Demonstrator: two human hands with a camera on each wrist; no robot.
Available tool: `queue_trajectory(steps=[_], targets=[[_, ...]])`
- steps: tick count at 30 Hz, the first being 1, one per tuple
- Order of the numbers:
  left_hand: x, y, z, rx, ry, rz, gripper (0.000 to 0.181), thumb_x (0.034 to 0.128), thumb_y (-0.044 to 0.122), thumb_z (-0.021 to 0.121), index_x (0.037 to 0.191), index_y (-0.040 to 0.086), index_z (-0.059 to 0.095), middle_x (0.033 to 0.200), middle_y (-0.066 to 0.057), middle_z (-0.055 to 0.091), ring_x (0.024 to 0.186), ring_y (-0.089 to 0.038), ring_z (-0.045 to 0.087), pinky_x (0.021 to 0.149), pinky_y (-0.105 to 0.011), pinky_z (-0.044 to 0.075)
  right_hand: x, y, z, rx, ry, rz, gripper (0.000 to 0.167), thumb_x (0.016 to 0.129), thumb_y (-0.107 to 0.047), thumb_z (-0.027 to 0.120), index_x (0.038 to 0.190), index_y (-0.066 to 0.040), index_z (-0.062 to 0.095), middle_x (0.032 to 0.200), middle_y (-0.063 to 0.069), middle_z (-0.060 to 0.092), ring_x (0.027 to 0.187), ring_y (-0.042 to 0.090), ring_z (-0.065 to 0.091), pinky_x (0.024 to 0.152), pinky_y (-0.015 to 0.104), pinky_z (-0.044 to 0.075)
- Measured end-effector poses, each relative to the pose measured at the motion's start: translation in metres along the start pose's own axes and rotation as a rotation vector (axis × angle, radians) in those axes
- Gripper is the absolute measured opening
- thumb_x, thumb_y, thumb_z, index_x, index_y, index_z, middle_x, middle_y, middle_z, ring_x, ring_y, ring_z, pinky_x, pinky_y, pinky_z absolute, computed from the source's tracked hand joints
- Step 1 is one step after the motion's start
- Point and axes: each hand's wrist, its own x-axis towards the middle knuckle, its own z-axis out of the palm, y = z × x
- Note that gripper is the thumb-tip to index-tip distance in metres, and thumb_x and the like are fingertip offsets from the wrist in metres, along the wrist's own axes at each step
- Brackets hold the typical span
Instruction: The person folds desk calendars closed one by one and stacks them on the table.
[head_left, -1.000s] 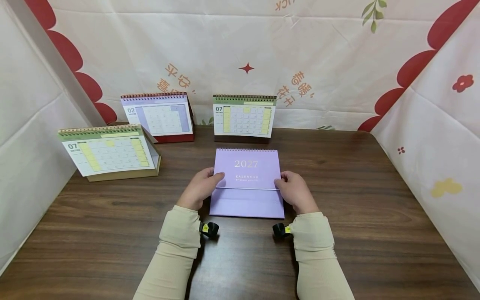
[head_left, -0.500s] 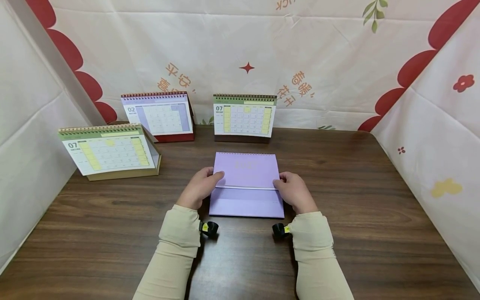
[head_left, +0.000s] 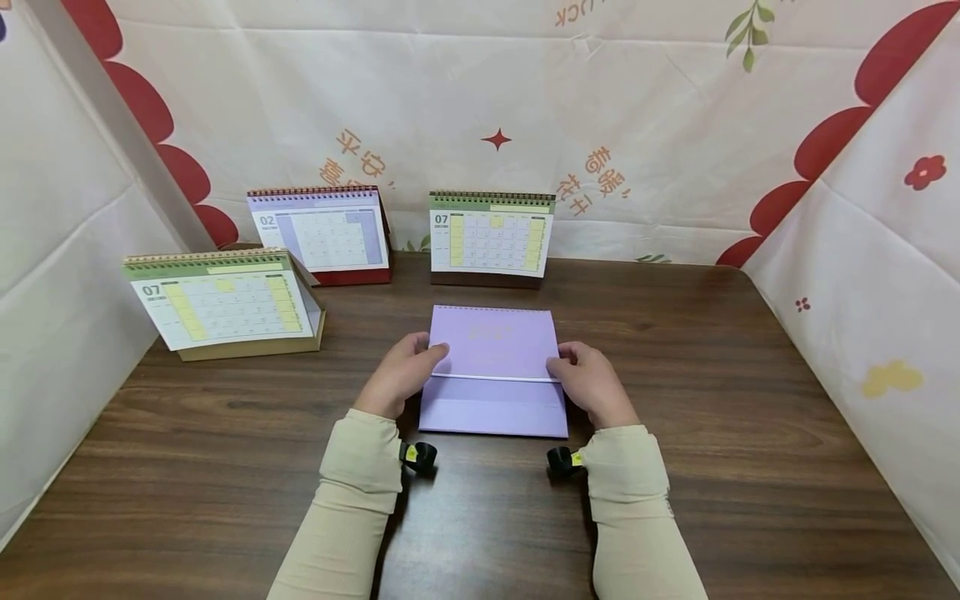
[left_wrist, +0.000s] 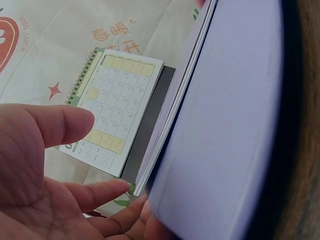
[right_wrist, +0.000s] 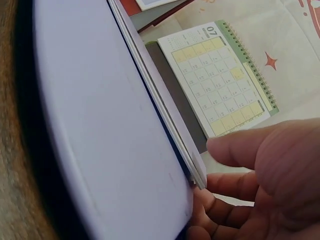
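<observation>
A purple desk calendar (head_left: 492, 342) stands low on the table in front of me, its cover sloping back and its gold lettering faint in the glare. Its purple base flap (head_left: 491, 407) reaches toward me. My left hand (head_left: 401, 377) holds the calendar's left edge, thumb at the front and fingers toward the back. At the opposite edge my right hand (head_left: 592, 382) holds it likewise. Both wrist views show the page stack edge-on at the fingers; the left thumb (left_wrist: 65, 125) and right thumb (right_wrist: 240, 150) stand a little off it. The calendar's back is hidden.
Behind it stands a green-topped calendar (head_left: 491, 237) showing 07. Farther left are a lilac calendar (head_left: 322, 233) showing 02 on a red base and another green-topped calendar (head_left: 225, 304) on a tan base. Printed cloth (head_left: 495, 67) walls the wooden table (head_left: 750, 433).
Over the first half second the purple calendar's cover leaned farther back, its top edge dropped slightly and its gold lettering faded in the glare. Both hands stayed at its sides.
</observation>
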Motion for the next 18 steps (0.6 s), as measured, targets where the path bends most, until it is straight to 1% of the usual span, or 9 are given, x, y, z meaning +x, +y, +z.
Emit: queue_trajectory(steps=[5, 13, 18], targets=[[-0.0008, 0.0003, 0.0005, 0.031, 0.009, 0.01, 0.064, 0.0985, 0.035, 0.057, 0.149, 0.001, 0.038, 0.154, -0.016, 0.037, 0.14, -0.033, 0.035, 0.112, -0.051, 0.03, 0.0007, 0.0017, -0.0036, 0.025, -0.004, -0.007, 0.049, 0.1, -0.028, 0.052, 0.139, 0.002, 0.05, 0.135, 0.021, 0.053, 0.12, 0.033, 0.049, 0.1, 0.049, 0.041], [-0.0024, 0.002, -0.0018, 0.052, 0.004, 0.011, 0.061, 0.0987, 0.038, 0.057, 0.146, 0.003, 0.043, 0.152, -0.014, 0.04, 0.137, -0.032, 0.039, 0.11, -0.05, 0.034, 0.0015, 0.0008, -0.005, 0.005, -0.006, -0.026, 0.05, 0.101, -0.03, 0.05, 0.14, 0.001, 0.049, 0.137, 0.021, 0.052, 0.122, 0.034, 0.049, 0.101, 0.05, 0.041], [-0.0034, 0.0027, -0.0035, 0.073, 0.024, 0.028, 0.059, 0.0987, 0.038, 0.057, 0.145, 0.003, 0.046, 0.149, -0.014, 0.044, 0.134, -0.032, 0.042, 0.108, -0.05, 0.035, 0.0002, -0.0008, -0.0058, -0.001, -0.015, -0.027, 0.051, 0.102, -0.032, 0.05, 0.141, 0.0, 0.049, 0.139, 0.021, 0.051, 0.123, 0.035, 0.048, 0.103, 0.051, 0.04]])
